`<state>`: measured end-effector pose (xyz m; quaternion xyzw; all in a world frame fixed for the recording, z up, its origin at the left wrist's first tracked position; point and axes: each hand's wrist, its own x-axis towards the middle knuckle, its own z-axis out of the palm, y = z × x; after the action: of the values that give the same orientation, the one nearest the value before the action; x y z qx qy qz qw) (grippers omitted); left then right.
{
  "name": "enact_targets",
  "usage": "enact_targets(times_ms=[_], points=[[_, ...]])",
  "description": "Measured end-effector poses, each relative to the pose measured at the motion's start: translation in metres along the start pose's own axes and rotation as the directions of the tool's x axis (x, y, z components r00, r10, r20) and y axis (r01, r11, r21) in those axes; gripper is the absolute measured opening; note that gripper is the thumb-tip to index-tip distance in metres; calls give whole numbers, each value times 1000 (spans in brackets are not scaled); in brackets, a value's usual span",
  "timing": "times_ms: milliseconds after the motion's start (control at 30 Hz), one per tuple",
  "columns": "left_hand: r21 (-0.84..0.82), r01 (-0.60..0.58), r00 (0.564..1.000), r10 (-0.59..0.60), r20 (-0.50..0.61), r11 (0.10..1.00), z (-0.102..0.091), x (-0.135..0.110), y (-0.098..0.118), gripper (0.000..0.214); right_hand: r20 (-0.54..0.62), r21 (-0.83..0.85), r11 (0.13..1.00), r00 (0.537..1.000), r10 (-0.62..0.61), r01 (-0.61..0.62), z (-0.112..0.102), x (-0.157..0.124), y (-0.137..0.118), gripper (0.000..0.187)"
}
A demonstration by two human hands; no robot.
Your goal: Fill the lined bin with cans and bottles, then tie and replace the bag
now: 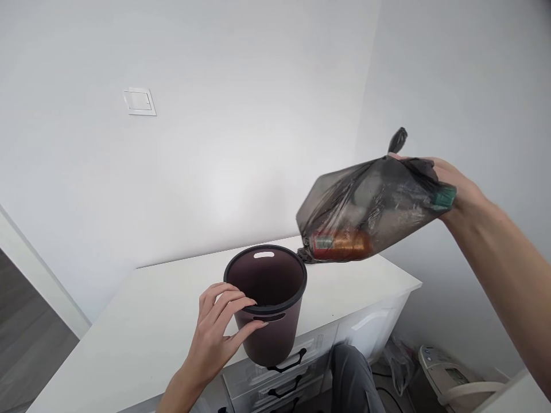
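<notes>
A small dark brown waste bin [279, 327] with a black rim stands on the white cabinet top [142, 321]. My left hand [219, 335] rests against the bin's near side, fingers curled onto its rim. My right hand [443, 183] is raised to the right of the bin and grips the gathered neck of a translucent dark plastic bag [365, 209]. The bag is full of rubbish, including an orange-labelled wrapper at its bottom, and hangs tilted above the cabinet's far right corner.
The cabinet has drawers with black handles [286, 364] below the bin. A white appliance [447, 376] sits on the floor at the lower right. A light switch [139, 101] is on the wall. My knee [353, 378] shows under the cabinet edge.
</notes>
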<state>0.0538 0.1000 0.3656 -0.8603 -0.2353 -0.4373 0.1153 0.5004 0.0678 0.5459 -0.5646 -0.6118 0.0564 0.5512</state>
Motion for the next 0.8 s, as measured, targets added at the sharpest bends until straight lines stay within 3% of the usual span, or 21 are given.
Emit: enact_targets(times_ms=[100, 133, 233, 333, 433, 600, 800], points=[[7, -6, 999, 6, -40, 1000, 6, 4, 2, 33, -100, 19, 991, 986, 134, -133, -3, -17, 45, 53], [8, -7, 999, 8, -52, 1000, 8, 6, 3, 32, -117, -47, 989, 984, 135, -142, 2, -22, 63, 53], [18, 4, 997, -3, -77, 1000, 14, 8, 2, 31, -368, -364, 914, 929, 34, -178, 27, -38, 119, 55], [49, 43, 997, -39, -73, 998, 21, 7, -5, 32, -365, -550, 818, 929, -56, -167, 59, -61, 172, 55], [94, 77, 994, -69, -86, 993, 25, 5, -18, 32, -314, -685, 706, 948, -61, -181, 90, -91, 212, 56], [119, 96, 987, -79, -138, 988, 26, 12, -34, 26, -167, -746, 652, 986, 11, -134, 141, -133, 246, 49], [131, 157, 987, -151, -55, 979, 27, 17, -36, 32, -169, -767, 600, 974, 150, -226, 180, -145, 254, 41]])
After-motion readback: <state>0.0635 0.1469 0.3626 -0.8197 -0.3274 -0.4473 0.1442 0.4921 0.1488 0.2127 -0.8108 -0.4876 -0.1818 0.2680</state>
